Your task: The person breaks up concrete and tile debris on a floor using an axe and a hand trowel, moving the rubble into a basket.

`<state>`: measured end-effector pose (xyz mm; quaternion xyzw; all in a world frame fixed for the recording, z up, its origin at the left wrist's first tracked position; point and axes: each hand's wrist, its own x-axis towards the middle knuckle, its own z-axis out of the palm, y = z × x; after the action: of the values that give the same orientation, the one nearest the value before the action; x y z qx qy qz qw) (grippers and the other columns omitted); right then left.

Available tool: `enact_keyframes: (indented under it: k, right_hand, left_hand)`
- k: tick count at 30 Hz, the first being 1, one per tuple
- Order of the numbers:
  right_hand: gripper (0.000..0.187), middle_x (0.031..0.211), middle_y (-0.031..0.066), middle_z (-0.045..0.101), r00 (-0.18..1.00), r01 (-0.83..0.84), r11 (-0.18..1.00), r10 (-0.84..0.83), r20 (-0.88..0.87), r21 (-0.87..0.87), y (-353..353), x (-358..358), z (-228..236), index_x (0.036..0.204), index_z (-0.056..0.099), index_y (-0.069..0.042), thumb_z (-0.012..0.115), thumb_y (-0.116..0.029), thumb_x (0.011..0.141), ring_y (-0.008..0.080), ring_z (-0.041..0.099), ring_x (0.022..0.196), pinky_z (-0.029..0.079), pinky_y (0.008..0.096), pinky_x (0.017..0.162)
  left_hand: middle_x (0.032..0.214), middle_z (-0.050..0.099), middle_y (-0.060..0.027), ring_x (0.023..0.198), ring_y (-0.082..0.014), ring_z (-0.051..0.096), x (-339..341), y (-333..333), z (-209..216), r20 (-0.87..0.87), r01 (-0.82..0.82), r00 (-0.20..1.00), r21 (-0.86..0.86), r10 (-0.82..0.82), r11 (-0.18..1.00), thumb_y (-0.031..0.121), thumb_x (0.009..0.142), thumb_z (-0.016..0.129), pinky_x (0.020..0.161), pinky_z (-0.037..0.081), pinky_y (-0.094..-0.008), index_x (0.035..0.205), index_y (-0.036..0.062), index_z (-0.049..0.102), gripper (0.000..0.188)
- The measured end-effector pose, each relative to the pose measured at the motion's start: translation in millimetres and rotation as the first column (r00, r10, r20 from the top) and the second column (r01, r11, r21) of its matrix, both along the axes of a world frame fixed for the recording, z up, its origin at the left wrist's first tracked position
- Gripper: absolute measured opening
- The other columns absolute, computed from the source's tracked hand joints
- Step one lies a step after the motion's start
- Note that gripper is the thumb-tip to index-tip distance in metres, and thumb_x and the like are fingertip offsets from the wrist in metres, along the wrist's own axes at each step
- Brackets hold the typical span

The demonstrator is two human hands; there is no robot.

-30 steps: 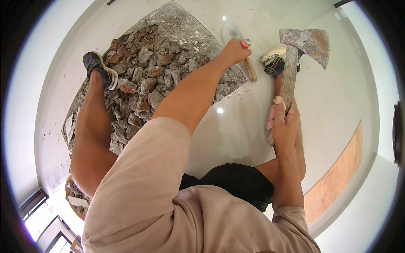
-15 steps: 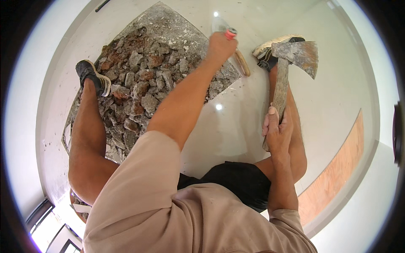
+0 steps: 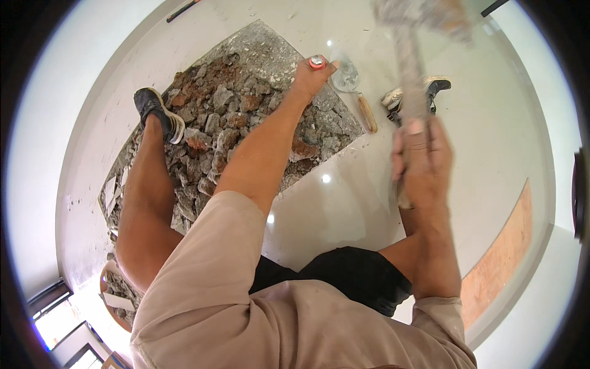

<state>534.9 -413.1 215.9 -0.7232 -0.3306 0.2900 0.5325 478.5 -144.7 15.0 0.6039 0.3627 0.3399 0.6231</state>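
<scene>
My left hand (image 3: pixel 309 80) is closed round a chisel (image 3: pixel 317 62), upright at the far right edge of the broken floor patch. Only its round metal head and red collar show above my fist; its tip is hidden. In my right hand (image 3: pixel 424 157) is an axe (image 3: pixel 410 74), gripped by its weathered wooden handle and raised, its head blurred by motion at the top of the view. Just right of my left hand lies a trowel (image 3: pixel 367 112) with a wooden handle and a shiny blade.
Grey and reddish rubble (image 3: pixel 230 120) fills the patch between my feet. Glossy pale tiles (image 3: pixel 332 209) surround it. A round container (image 3: pixel 117 295) of debris stands at the lower left. A plywood strip (image 3: pixel 498 264) lies on the right; a dark rod (image 3: pixel 182 11) lies far left.
My right hand has lifted the axe up and forward from beside my right leg. The chisel in my left hand has shifted slightly left and now stands more end-on.
</scene>
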Motion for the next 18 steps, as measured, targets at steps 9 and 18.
enact_keyframes:
  k: [9,18]
  right_hand:
    - [0.04,0.085,0.0121,0.056,0.994,-0.092,0.671,0.015,0.11,0.736,66,18,21,0.115,0.058,0.005,0.043,-0.031,0.106,0.0222,0.053,0.062,0.049,0.0368,0.056]
    - [0.037,0.076,0.0147,0.066,0.845,-0.153,0.988,0.135,0.517,-0.008,82,44,1,0.092,0.061,-0.002,0.054,-0.037,0.102,0.0324,0.064,0.071,0.049,0.0394,0.065]
  left_hand:
    - [0.084,0.071,-0.0077,0.077,-0.0165,0.063,19,36,-26,-0.151,0.105,0.984,0.044,-0.097,0.994,0.032,0.08,0.084,0.074,0.053,-0.0357,0.092,0.0003,0.071,0.037]
    - [0.094,0.074,-0.0119,0.085,-0.0192,0.067,18,27,-21,-0.166,0.088,0.983,0.044,-0.08,0.995,0.032,0.08,0.084,0.082,0.054,-0.0363,0.102,-0.0015,0.072,0.042]
